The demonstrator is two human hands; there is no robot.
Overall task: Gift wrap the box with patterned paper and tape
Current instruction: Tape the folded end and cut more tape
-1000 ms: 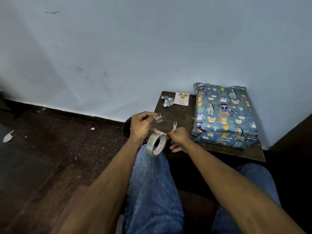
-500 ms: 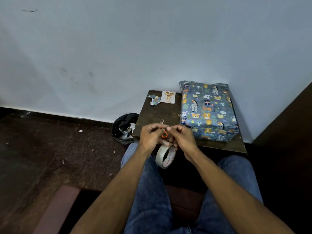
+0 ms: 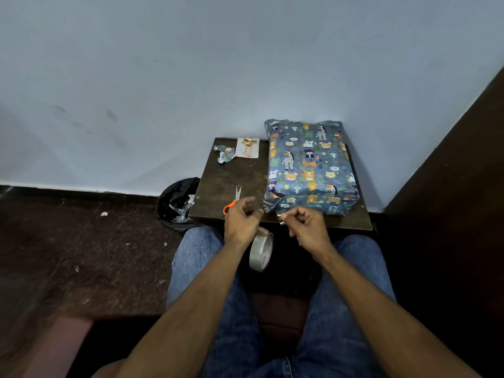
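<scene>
The box (image 3: 308,162), wrapped in blue paper with animal prints, lies on the right half of a small dark table (image 3: 231,181) against the wall. In front of its near left corner, my left hand (image 3: 241,222) and my right hand (image 3: 306,226) each pinch an end of a short clear tape strip (image 3: 281,216). The strip is barely visible. The tape roll (image 3: 261,250) hangs under my left hand, above my lap. Orange-handled scissors (image 3: 234,200) lie on the table just left of my left hand, blades pointing at the wall.
A black bin bag (image 3: 177,203) with paper scraps stands on the floor left of the table. A crumpled paper offcut (image 3: 225,154) and a small card with gold print (image 3: 247,148) lie at the table's far left corner. Dark furniture (image 3: 450,186) rises on the right.
The scissors have left my right hand and now lie on the table. My hands have drawn apart, and my right hand has moved toward the box's near corner.
</scene>
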